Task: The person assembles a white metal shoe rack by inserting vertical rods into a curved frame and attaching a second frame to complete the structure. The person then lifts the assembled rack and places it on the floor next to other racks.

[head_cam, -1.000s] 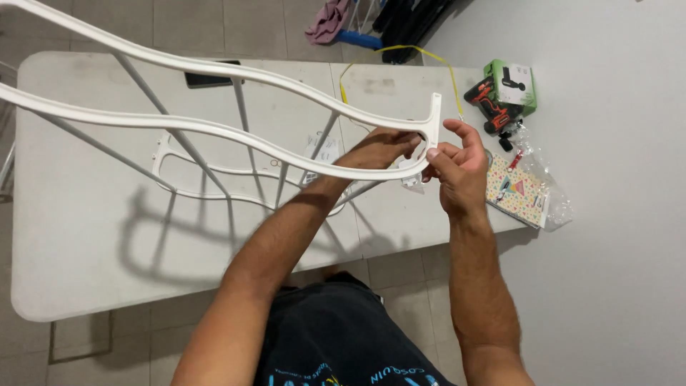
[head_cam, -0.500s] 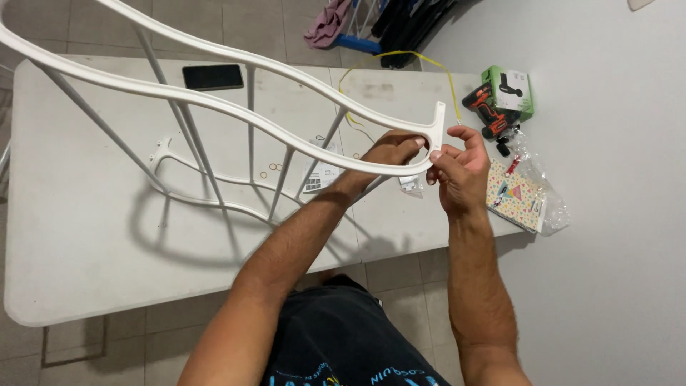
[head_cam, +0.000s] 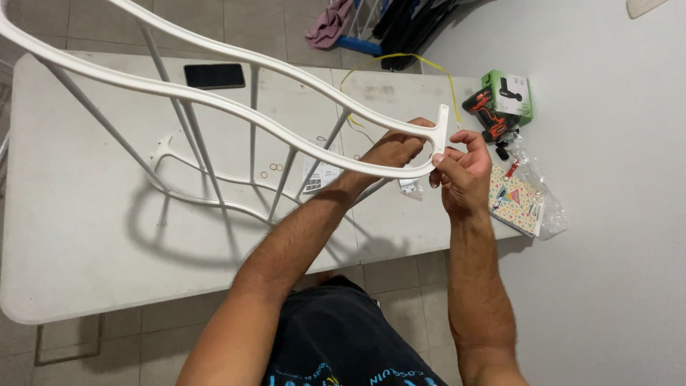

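Note:
A white curved plastic frame [head_cam: 236, 107] with thin grey rods stands over the white table [head_cam: 78, 236]. Its upper rails meet in a flat end piece [head_cam: 441, 129] at the right. My left hand [head_cam: 393, 150] reaches under the rail and grips the frame just left of that end piece. My right hand [head_cam: 461, 171] pinches the end piece from the right, fingers curled on it. A matching lower frame part [head_cam: 186, 186] lies on the table below.
A black phone [head_cam: 214, 75] lies at the table's far side. A red and black drill [head_cam: 489, 118], a green box [head_cam: 511, 93], a clear bag with patterned cards [head_cam: 525, 204], small rings [head_cam: 271, 170] and a yellow cord [head_cam: 421, 61] sit at the right. A white wall [head_cam: 614, 179] is close.
The frame and both hands have shifted slightly as the view moved; the grip of both hands on the frame's right end stays the same.

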